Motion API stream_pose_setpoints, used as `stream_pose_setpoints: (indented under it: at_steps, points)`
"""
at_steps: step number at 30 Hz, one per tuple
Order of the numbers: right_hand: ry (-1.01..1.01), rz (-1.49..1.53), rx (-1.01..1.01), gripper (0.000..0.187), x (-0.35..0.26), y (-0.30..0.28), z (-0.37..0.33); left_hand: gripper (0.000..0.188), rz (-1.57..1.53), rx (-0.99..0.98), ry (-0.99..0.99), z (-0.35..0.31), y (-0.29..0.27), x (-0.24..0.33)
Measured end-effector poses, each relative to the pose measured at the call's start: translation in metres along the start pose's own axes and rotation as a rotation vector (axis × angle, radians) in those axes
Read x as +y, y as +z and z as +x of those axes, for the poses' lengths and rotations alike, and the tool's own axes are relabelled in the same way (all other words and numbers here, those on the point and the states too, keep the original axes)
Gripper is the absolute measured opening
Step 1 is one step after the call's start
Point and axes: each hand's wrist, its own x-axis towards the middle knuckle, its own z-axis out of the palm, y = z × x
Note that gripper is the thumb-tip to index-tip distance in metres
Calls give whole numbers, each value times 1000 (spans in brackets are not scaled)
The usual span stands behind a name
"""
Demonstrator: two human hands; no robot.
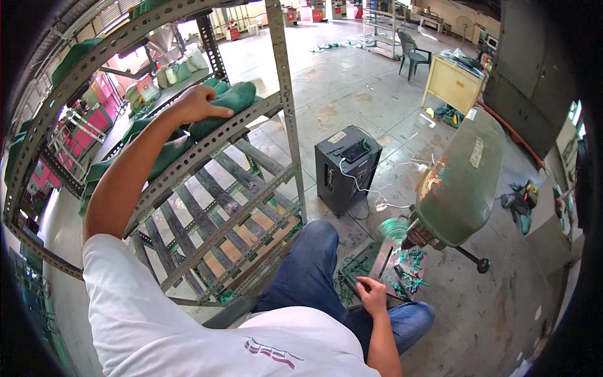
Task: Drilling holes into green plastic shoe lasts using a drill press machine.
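Note:
My left hand (200, 105) reaches up to a slotted metal rack (188, 157) and is closed over the top of a green shoe last (235, 98) on its upper shelf. More green shoe lasts (169, 151) lie along that shelf, partly behind my arm. Low in front of me, my right hand (373, 295) hovers by the drill press table (386, 261), fingers loosely bent and apart, with nothing visible in them. Green shavings cover the table. Above it stands the green drill press head (461, 182), a blurred green disc shape (394, 230) beside its chuck.
Between rack and drill stands a black speaker-like box (348, 166) with white cables trailing across the floor. A lever with a black knob (482, 265) juts from the drill. Farther back are a cream desk (452, 81) and a green chair (414, 53). The rack's lower shelf has dark slats.

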Motion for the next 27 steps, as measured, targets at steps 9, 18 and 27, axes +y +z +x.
stream_pose_setpoints:
  at_steps: [9, 18, 27]
  points:
    - [-61, -6, -51, 23, -15, 9, 10, 53, -52, 424, 113, -44, 6, 60]
    - [-244, 252, -85, 41, -109, 6, 23, 104, -908, 337, 227, -170, 32, 221]
    - [-139, 260, 34, 93, -101, 10, 2, 68, -1814, -564, -545, -227, 315, 311]
